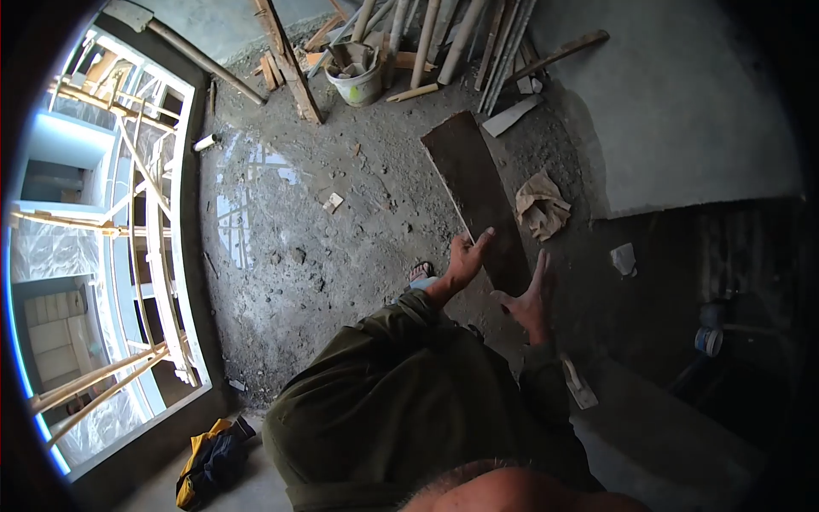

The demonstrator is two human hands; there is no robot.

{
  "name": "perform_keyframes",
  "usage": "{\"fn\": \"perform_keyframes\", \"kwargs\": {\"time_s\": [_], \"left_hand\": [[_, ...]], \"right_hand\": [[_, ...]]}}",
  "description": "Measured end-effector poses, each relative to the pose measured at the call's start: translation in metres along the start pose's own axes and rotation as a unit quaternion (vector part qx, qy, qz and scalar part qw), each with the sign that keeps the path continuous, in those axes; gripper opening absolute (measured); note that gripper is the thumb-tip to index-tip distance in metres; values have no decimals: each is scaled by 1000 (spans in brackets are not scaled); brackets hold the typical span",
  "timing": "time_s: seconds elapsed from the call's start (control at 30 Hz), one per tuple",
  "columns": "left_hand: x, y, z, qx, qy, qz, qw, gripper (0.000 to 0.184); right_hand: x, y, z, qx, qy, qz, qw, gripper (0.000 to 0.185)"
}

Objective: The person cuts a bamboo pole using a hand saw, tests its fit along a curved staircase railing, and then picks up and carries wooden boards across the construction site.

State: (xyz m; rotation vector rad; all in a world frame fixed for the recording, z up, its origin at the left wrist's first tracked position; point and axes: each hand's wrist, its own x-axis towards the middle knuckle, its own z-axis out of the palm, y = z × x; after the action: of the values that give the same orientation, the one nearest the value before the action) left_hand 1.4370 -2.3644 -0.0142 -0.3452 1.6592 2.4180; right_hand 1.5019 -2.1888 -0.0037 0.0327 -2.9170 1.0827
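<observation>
A wide dark brown board [479,183] stretches away from me, its pale left edge showing. My left hand [467,258] is closed on that left edge near the board's close end, with the thumb lying on top. At the close right corner, my right hand [531,300] is open, fingers stretched forward and thumb apart. Whether the right hand touches the board I cannot tell. Right of the board lies a crumpled brown paper bag [543,205]. A flat tool like a trowel [582,388] rests on the floor beside my right sleeve.
Wet grey floor [299,196] with rubble and a puddle spreads ahead. A white bucket [355,81] stands among leaning poles and planks [426,43]. On the left is a window opening [183,256] with scaffolding outside. A yellow and dark garment [212,465] lies below it.
</observation>
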Motion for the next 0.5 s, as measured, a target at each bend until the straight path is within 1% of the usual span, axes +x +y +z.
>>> {"fn": "perform_keyframes", "kwargs": {"time_s": [0.07,0.1,0.13,0.17,0.2,0.23,0.27,0.3,0.33,0.37,0.43,0.47,0.5], "left_hand": [[37,21,-44,38,49,47,997,24],[57,21,-72,61,67,67,994,22],[79,12,-103,30,83,138,987,21],[92,24,-136,130,112,193,966,20],[107,21,-171,136,145,229,953,21],[115,29,-205,198,167,255,931,20],[124,31,-245,284,176,280,900,18],[121,49,-267,353,214,271,870,16],[118,55,-296,427,234,257,835,18],[109,70,-306,440,262,237,825,24],[91,72,-341,507,294,195,787,24],[80,74,-352,515,292,158,790,22],[68,74,-361,523,289,122,792,19]], "right_hand": [[31,2,7,-41,6,5,999,100],[42,12,14,-39,-1,0,999,100],[50,31,26,13,-10,73,997,92],[55,54,38,63,-18,147,987,84],[54,83,52,61,-27,188,980,78],[50,110,65,58,-36,229,971,72],[41,127,73,102,-49,285,952,70],[30,143,82,146,-61,341,927,69],[15,168,92,130,-94,387,908,65],[-2,195,100,115,-127,431,886,61],[-33,242,113,110,-203,556,798,44],[-38,246,114,116,-234,576,774,42],[-31,241,114,123,-253,576,767,40]]}}
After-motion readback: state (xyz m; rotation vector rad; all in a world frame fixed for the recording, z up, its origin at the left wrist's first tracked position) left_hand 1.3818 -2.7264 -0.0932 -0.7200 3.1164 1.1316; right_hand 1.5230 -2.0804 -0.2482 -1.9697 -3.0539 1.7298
